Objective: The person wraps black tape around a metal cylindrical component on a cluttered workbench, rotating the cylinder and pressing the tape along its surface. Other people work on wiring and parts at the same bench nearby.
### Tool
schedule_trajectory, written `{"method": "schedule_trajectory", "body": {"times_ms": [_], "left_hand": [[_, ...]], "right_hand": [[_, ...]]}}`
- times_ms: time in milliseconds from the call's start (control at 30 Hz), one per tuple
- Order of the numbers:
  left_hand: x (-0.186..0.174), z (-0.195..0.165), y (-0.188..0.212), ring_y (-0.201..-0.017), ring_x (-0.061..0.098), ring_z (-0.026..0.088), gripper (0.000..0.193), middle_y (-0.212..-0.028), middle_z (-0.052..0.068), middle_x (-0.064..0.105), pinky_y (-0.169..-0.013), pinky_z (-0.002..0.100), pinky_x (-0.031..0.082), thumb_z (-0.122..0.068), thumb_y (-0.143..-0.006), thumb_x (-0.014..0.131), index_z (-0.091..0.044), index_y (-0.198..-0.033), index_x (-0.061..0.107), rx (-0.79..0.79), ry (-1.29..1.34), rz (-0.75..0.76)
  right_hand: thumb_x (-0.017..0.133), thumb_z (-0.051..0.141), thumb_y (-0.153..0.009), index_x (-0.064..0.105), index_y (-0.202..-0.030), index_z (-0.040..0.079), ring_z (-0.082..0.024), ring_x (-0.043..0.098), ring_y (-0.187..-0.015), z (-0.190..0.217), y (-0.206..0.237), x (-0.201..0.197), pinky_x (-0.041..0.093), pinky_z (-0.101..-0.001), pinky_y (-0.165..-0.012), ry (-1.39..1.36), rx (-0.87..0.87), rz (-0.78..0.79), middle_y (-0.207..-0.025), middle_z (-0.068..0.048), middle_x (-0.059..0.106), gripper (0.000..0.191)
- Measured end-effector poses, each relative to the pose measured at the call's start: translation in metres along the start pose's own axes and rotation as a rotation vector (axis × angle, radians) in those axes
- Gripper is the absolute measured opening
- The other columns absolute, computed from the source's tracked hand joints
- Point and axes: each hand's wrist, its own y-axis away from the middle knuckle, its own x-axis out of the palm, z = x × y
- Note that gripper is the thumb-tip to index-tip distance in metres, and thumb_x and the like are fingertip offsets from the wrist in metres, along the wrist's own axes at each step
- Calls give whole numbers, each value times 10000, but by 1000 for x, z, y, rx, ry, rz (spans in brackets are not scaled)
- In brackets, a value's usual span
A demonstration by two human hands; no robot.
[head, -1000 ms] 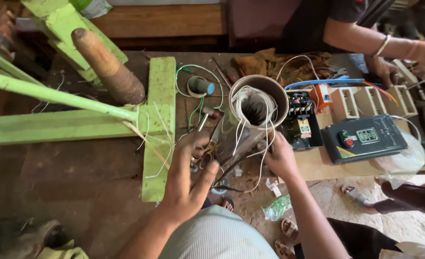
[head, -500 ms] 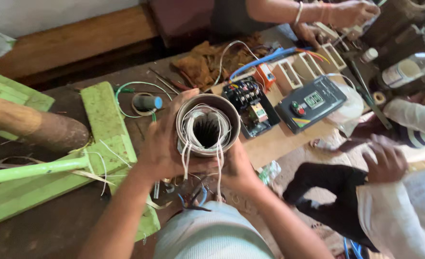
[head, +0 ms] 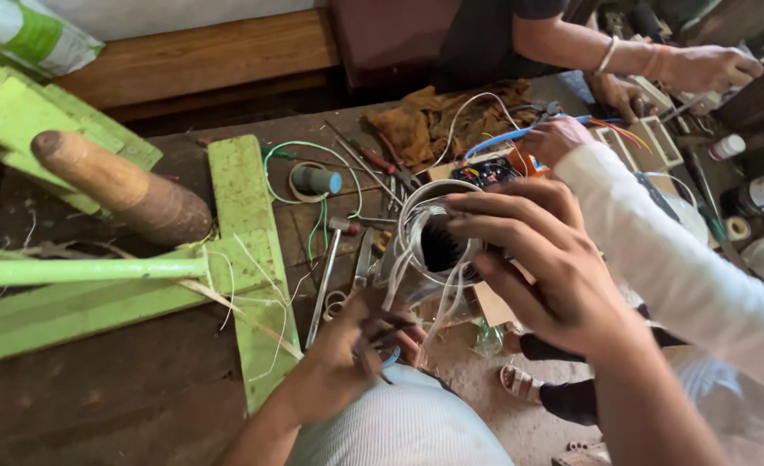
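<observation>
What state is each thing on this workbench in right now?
Motor stator: held up, white leads hanging from it.
Right hand: gripping the stator's rim.
Left hand: below, closed around the hanging leads.
Tape roll: lying flat on the bench.
Screwdriver: lying loose.
Brown rag: crumpled.

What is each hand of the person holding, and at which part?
The right hand grips the round motor stator by its upper rim and outer side. The left hand holds the white wire ends hanging below it.
</observation>
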Motion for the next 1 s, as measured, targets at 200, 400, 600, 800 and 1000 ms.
{"method": "schedule_trajectory", "body": {"times_ms": [200, 400, 600, 800, 1000], "left_hand": [[31, -47, 9, -708, 607, 91, 573, -864, 55, 656, -594, 253, 509, -233, -756, 869, -65, -1242, 618, -155, -615, -106], [32, -74, 10, -739, 657, 73, 247, -853, 21, 681, -656, 241, 528, -240, -926, 761, -52, -1053, 661, 291, -971, -461], [48, -83, 6, -560, 618, 90, 310, -718, 14, 675, -534, 281, 502, -341, -887, 744, -67, -1009, 662, -8, -939, -606], [59, -93, -2, -486, 654, 110, 320, -672, 21, 682, -449, 281, 497, -369, -832, 775, -89, -969, 701, -6, -874, -547], [68, -79, -26, -630, 670, 202, 246, -788, 68, 715, -563, 324, 485, -297, -976, 756, -73, -914, 674, 481, -1390, -943]], "right_hand": [[706, 176, -899, 675, -980, 80, -253, 558, -1015, -20, -24, -24, 370, -412, -974, 40, -114, 193, -1025, -27, 684, 130], [689, 184, -906, 695, -971, 96, -250, 557, -1066, -33, -7, -22, 403, -392, -1009, -163, -123, 178, -1058, -30, 667, 109], [752, 144, -857, 751, -1017, 89, -244, 588, -905, -24, -9, -27, 472, -359, -844, -81, -173, 222, -965, -32, 704, 170], [747, 138, -826, 720, -1024, 91, -240, 603, -915, -24, -20, -30, 479, -360, -866, -153, -217, 252, -989, -16, 724, 205], [759, 173, -814, 750, -1040, 103, -253, 530, -928, -21, -21, -21, 443, -362, -866, -114, -144, 248, -1014, -41, 656, 236]]}}
